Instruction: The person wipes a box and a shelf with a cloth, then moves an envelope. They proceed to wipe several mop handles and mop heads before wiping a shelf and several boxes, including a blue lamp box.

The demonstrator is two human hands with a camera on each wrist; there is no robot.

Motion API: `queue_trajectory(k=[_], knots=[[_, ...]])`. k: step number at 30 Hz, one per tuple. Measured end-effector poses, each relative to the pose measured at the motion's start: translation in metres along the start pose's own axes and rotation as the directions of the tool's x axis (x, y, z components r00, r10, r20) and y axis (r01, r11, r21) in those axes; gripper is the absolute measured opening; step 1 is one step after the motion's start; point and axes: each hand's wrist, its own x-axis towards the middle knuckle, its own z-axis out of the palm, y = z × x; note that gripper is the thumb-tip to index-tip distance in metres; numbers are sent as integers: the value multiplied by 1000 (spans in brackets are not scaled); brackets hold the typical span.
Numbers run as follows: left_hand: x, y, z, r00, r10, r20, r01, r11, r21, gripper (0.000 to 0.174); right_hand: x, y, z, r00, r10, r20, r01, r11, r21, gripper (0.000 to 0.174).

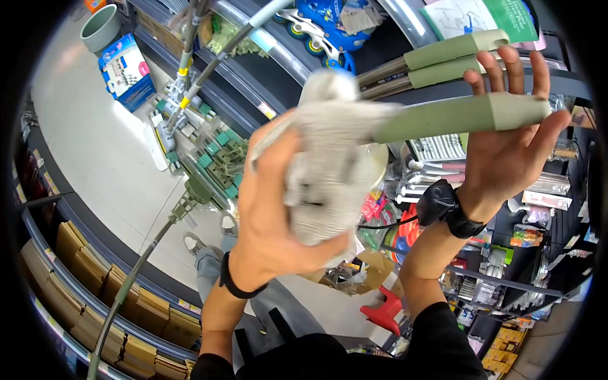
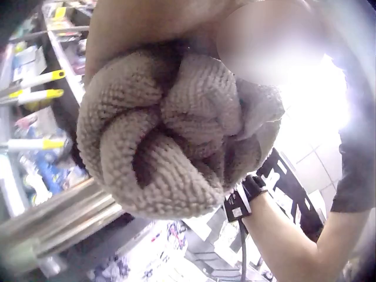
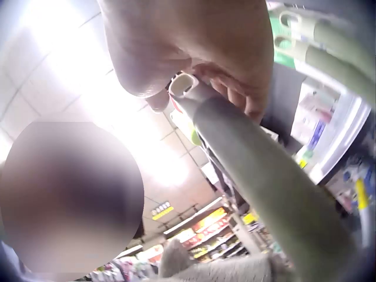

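Note:
My left hand (image 1: 266, 202) grips a bunched, ribbed grey-beige cloth (image 1: 332, 158) in the middle of the head view. Up close in the left wrist view, that cloth (image 2: 158, 135) looks thick and knobbly, rolled into folds. From its right side runs a sage-green handle (image 1: 449, 120), whose far end lies over my right palm. My right hand (image 1: 503, 158) has its fingers spread and straight, with the thumb beside the handle's tip. A hanging hole shows in the handle's end (image 3: 187, 87) close under the palm in the right wrist view. The cloth covers the handle's other end.
Two similar green handles (image 1: 453, 54) stick out just behind. A blue inline skate (image 1: 342, 28) sits on the shelf above. Mop heads (image 1: 212, 158) and a blue box (image 1: 130, 73) stand on the left. Brown packets (image 1: 130, 316) fill the lower-left shelf; a red plastic piece (image 1: 385, 310) lies low.

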Motion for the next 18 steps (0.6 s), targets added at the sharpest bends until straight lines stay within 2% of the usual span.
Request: queue_trajectory(k=[1, 2, 3, 4, 6, 7, 8, 9, 11, 12, 14, 15, 16, 17, 18], knots=[[19, 12, 2, 984, 180, 10, -180, 977, 116, 91, 6, -4, 11, 993, 19, 112, -42, 979, 202, 52], [41, 12, 16, 920, 382, -87, -374, 923, 92, 89, 9, -6, 24, 974, 17, 227, -105, 918, 384, 48], [53, 35, 19, 939, 345, -5, -333, 910, 247, 83, 3, -6, 54, 998, 0, 58, -26, 901, 433, 42], [55, 38, 24, 938, 346, -12, -332, 910, 249, 83, 6, -2, 58, 999, -11, 46, -16, 831, 556, 41], [52, 36, 32, 966, 248, -72, -210, 917, 339, 70, 9, 0, 48, 994, -32, 105, -29, 849, 528, 39], [47, 36, 33, 983, 157, -94, -122, 944, 306, 71, 5, -3, 43, 995, 10, 104, -67, 827, 559, 38], [40, 32, 26, 997, 65, -42, -50, 954, 295, 73, 1, -9, 39, 995, 44, 85, -81, 863, 499, 37], [32, 25, 18, 1000, -29, 11, 25, 958, 285, 75, 0, -5, 27, 992, -1, 124, -62, 859, 508, 39], [4, -7, 20, 978, -187, 89, 135, 901, 412, 76, -11, -2, 13, 987, -28, 161, -59, 856, 514, 43], [0, -4, 19, 979, -186, 86, 135, 900, 414, 76, -15, -5, 13, 983, -43, 180, -53, 868, 494, 43], [-11, 5, 20, 998, -61, 31, 43, 910, 411, 81, -16, -6, 11, 979, -60, 196, -40, 882, 470, 43], [-4, 17, 25, 999, 29, -23, -17, 916, 401, 89, -17, -6, 16, 980, -72, 185, -31, 867, 497, 44], [2, 30, 30, 995, 88, -45, -59, 893, 447, 89, -19, -10, 26, 983, -65, 169, -33, 855, 517, 46], [5, 41, 35, 990, 134, -54, -90, 863, 497, 87, -20, -18, 40, 999, 23, 24, -31, 909, 416, 40], [9, 45, 40, 979, 194, -64, -127, 825, 550, 85, -19, -18, 45, 1000, 4, 0, -4, 923, 384, 40]])
